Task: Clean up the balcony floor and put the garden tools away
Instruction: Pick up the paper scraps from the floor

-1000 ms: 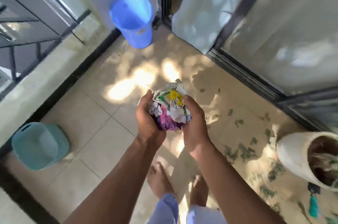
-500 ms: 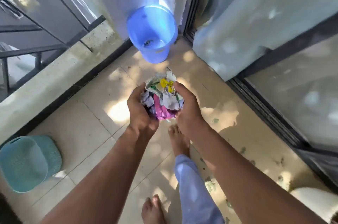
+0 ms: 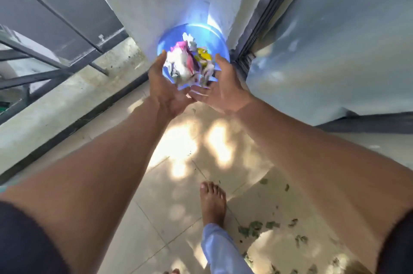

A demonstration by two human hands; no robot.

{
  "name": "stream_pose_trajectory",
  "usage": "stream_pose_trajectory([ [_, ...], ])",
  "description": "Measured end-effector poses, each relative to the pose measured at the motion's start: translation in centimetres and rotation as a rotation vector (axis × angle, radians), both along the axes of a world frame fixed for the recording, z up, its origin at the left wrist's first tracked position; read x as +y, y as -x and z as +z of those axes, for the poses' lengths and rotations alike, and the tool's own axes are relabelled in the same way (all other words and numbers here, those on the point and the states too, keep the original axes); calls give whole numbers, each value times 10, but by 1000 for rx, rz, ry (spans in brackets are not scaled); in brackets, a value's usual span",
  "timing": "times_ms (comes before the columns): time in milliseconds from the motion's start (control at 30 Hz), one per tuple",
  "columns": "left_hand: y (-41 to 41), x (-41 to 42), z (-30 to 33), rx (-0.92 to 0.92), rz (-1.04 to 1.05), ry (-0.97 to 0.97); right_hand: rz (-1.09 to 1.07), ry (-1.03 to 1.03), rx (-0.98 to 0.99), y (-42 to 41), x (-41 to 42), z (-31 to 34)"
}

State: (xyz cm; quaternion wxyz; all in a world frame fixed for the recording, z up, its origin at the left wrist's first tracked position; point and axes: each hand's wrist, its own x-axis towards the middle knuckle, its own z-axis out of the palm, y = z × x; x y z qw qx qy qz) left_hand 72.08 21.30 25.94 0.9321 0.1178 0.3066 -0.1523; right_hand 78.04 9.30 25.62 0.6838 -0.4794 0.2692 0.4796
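Observation:
A crumpled wad of coloured paper litter [image 3: 188, 61], white, pink and yellow, is over the mouth of a blue plastic bucket [image 3: 214, 38] that stands against the white wall. Both my hands reach out over the near rim. My left hand [image 3: 166, 89] is spread, palm turned inward, at the wad's left side. My right hand [image 3: 223, 88] is spread at its right side, fingers straight. Motion blur hides whether any fingertip still touches the paper. Neither hand is curled round it.
Green leaf scraps [image 3: 252, 230] lie scattered on the beige floor tiles at the lower right. A low concrete ledge with a metal railing [image 3: 55, 72] runs along the left. A sliding door track [image 3: 263, 28] and a pale curtain are on the right. My bare foot [image 3: 212, 202] stands mid-floor.
I walked up to the bucket, which now sits right under my hands. Both hands opened from their grip on the paper wad, and the wad is now over the bucket's mouth.

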Motion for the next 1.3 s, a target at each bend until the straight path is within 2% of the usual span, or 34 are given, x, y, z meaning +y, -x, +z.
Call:
stream_pose_trajectory([
  [67,-1,1,2,-22,1,-57,-67,13,29,-9,0,4],
  [233,5,1,-7,292,137,-325,-94,57,52,-10,-2,7],
  [500,58,-28,9,453,-154,-626,55,165,-45,39,-37,-2],
  [700,143,-58,17,494,-410,-779,52,248,9,124,-63,6],
  [867,210,-73,37,521,-573,-876,-33,276,43,199,-92,25],
  [1067,270,-101,85,432,-770,-985,-215,282,43,288,-140,63],
  [1300,327,-186,89,333,-1056,-1065,-384,427,69,413,-230,67],
])
